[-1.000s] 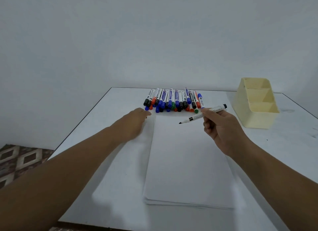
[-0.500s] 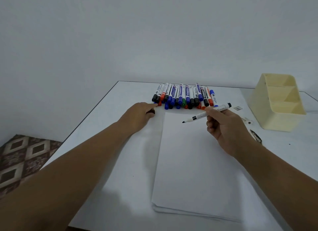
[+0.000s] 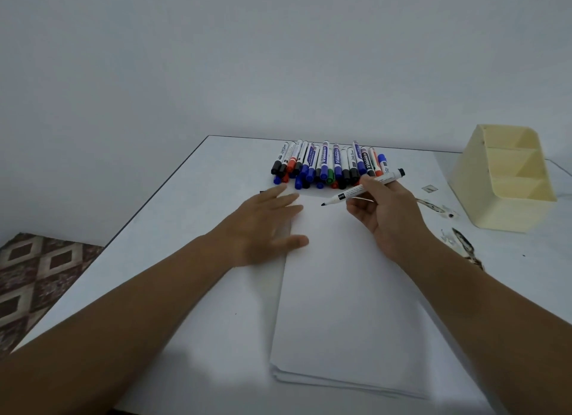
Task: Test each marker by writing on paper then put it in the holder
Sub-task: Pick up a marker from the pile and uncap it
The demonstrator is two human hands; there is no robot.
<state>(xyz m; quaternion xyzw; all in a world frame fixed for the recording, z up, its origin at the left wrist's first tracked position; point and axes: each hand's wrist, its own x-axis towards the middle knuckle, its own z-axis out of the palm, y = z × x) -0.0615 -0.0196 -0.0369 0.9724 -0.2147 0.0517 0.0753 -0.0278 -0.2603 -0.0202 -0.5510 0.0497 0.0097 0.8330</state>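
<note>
The left hand [image 3: 263, 226] has spread flat, now pressing the white paper stack [image 3: 349, 291]; the right hand [image 3: 387, 210] is still pinching the uncapped black-tipped white marker [image 3: 365, 188] above it. Writing looks imminent; the cream plastic holder [image 3: 507, 192] is waiting.

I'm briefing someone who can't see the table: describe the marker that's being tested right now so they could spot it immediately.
On the white table, look past the far end of the white paper stack, just in front of the row of capped markers. The right hand holds a slim white marker there. It alone is uncapped, dark tip aimed left above the paper.
</note>
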